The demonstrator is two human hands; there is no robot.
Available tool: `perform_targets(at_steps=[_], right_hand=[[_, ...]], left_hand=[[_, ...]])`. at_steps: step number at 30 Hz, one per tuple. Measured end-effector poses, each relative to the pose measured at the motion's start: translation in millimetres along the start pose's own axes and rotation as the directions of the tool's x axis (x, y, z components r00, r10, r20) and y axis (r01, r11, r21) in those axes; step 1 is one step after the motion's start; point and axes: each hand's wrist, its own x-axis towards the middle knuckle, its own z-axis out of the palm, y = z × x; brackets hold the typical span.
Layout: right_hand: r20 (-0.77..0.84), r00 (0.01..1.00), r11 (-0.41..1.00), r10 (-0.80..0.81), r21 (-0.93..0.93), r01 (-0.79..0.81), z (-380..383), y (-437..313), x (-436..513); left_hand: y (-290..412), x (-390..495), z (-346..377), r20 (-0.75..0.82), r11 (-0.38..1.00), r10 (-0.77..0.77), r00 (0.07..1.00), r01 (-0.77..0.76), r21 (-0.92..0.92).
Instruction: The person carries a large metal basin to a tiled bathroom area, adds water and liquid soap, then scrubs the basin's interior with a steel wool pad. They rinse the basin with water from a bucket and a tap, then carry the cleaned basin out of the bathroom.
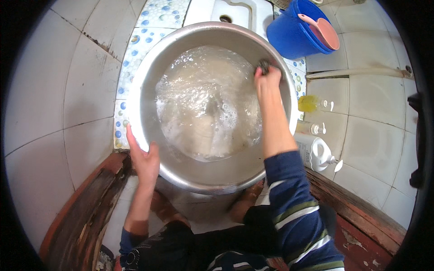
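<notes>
A large round metal basin (pixel 210 179) stands before me, tilted slightly in the view. Cloudy, rippling water (pixel 190 111) lies in it, with a patch of white foam on the surface. My left hand (pixel 145 161) grips the lower left rim, the thumb inside and the fingers outside. My right hand (pixel 269 79) is at the upper right inner wall, above the waterline. It holds a dark scrubber (pixel 263 66), perhaps steel wool, pressed against the metal. Motion blurs this hand, and its fingers partly hide the scrubber.
A blue bucket (pixel 284 35) with a pink dipper (pixel 327 32) stands at the upper right. Pump bottles, one yellow (pixel 308 103), one clear (pixel 305 127) and one white (pixel 310 152), line the right side. Behind is a squat toilet (pixel 203 13). A worn wooden frame (pixel 91 206) flanks me.
</notes>
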Motion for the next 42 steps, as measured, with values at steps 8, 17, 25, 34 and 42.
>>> perform_targets(at_steps=[8, 17, 25, 34, 42], right_hand=[[0.829, 0.554, 0.448, 0.074, -0.524, 0.724, 106, 156, -144], [0.672, 0.048, 0.348, 0.739, -0.441, 0.827, -77, 127, -255], [0.280, -0.087, 0.145, 0.956, -0.192, 0.971, -155, 35, -196], [0.309, 0.133, -0.310, 0.942, 0.646, 0.698, -67, -123, -46], [0.139, 0.337, -0.362, 0.931, 0.241, 0.901, -123, -134, -145]], left_hand=[[-3, 1, -5, -0.032, 0.999, 0.018, 0.999, -0.017, 0.031], [-10, 2, -5, -0.115, 0.995, -0.017, 0.993, 0.027, 0.092], [-1, 2, -8, -0.099, 0.996, -0.058, 0.993, 0.064, 0.058], [-11, 4, -7, -0.098, 0.993, 0.052, 0.994, -0.042, 0.107], [-16, 3, -12, -0.115, 0.990, 0.058, 0.992, -0.043, 0.132]])
